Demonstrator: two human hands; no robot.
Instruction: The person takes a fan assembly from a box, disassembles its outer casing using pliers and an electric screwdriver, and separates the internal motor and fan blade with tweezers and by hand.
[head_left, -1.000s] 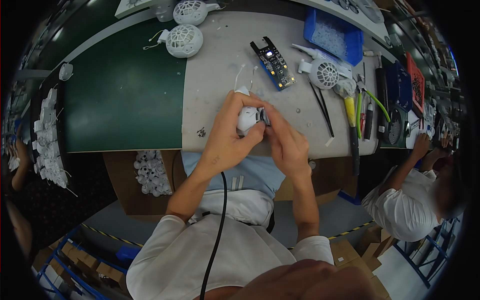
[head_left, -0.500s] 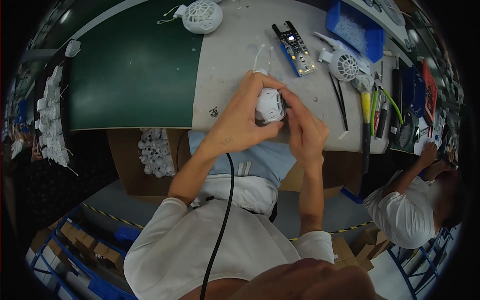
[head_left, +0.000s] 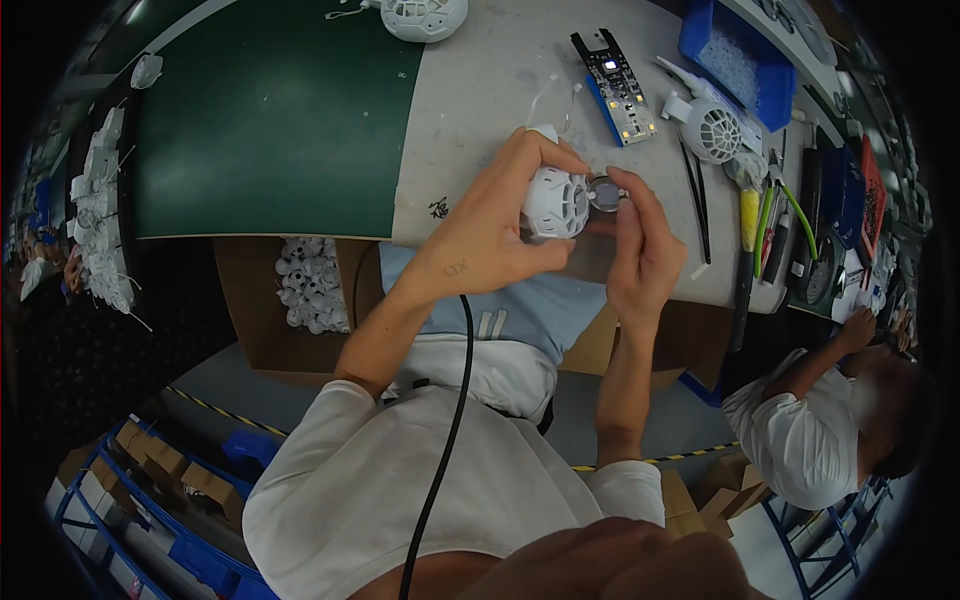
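My left hand is wrapped round a white rounded plastic housing with a slotted, cage-like end facing right. Thin pale wires stick out beyond the fingers on its far side. Between the fingertips of my right hand is a small round grey disc with a lighter face, close beside the caged end. Whether disc and housing touch I cannot tell. Further up the bench lies a circuit board with a small light glowing on it, on a blue base.
Right of the hands are black tweezers, a yellow-handled tool, green-handled pliers and another caged white housing. A blue bin holds small clear parts. Below the green mat stands a carton of white parts. A co-worker sits at right.
My right hand has moved right, away from the housing, and the round disc now shows in its fingers. The housing has turned so more of its caged end shows. The view has shifted slightly.
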